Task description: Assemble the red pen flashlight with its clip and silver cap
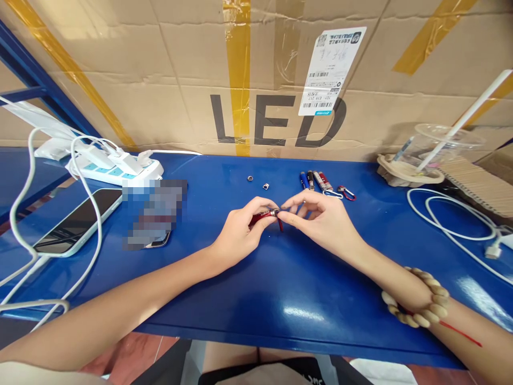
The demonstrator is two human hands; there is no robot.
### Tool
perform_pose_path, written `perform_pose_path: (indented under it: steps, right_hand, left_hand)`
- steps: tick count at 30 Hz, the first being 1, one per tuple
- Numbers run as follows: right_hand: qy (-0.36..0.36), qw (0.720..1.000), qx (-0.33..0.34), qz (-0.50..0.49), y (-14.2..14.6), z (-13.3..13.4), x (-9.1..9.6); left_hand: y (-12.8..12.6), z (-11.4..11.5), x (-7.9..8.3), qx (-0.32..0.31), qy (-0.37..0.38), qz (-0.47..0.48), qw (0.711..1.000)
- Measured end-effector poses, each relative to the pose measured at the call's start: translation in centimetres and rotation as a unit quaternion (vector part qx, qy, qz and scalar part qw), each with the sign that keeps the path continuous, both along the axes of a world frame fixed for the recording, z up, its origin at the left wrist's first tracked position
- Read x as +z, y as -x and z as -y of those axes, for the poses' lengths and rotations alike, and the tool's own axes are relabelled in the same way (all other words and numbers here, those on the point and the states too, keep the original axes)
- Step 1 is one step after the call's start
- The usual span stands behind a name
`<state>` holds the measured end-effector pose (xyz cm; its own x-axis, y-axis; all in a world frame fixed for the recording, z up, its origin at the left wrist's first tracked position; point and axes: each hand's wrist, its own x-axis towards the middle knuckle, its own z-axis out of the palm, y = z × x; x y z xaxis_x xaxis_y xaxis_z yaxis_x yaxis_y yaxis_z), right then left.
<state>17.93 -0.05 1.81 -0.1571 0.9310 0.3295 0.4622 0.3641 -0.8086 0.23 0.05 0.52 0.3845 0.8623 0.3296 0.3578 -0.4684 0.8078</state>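
My left hand is closed around a small red metal tube, which looks like a mini flashlight, its silvery end pointing right. At that end, the thumb and forefinger of my right hand are pinched together; the other fingers curl loosely. A thin red piece hangs just below the fingertips. Beyond my hands, a small metal ring and a small silvery part lie on the blue table. Several similar small flashlights with clips lie behind my right hand, beside a red carabiner.
A white power strip with cables, a phone and a blurred-out item lie at left. On the right are a plastic cup in a carton holder, a coiled white cable and corrugated cardboard. A large cardboard box stands behind.
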Motion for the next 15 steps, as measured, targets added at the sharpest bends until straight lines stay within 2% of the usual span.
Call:
perform_pose_path:
  steps: [2, 4, 6, 11, 15]
  right_hand:
    - [-0.059, 0.998, 0.006, 0.005, -0.17, -0.16, -0.08]
    - [-0.085, 0.996, 0.035, -0.001, -0.3, -0.25, -0.16]
    - [-0.096, 0.994, 0.054, -0.006, -0.38, -0.25, -0.17]
    - [-0.112, 0.993, 0.047, -0.004, -0.43, -0.19, -0.13]
    - [-0.117, 0.991, 0.058, -0.007, -0.41, -0.22, -0.42]
  left_hand:
    - [0.01, -0.07, 0.18, 0.008, 0.006, 0.008, 1.0]
    - [0.04, -0.12, 0.3, 0.006, 0.014, 0.008, 1.0]
    - [0.07, -0.14, 0.34, -0.003, 0.018, 0.005, 1.0]
    - [0.12, -0.15, 0.27, 0.0, -0.002, -0.006, 1.0]
    - [0.25, -0.2, 0.11, 0.014, -0.002, -0.052, 0.999]
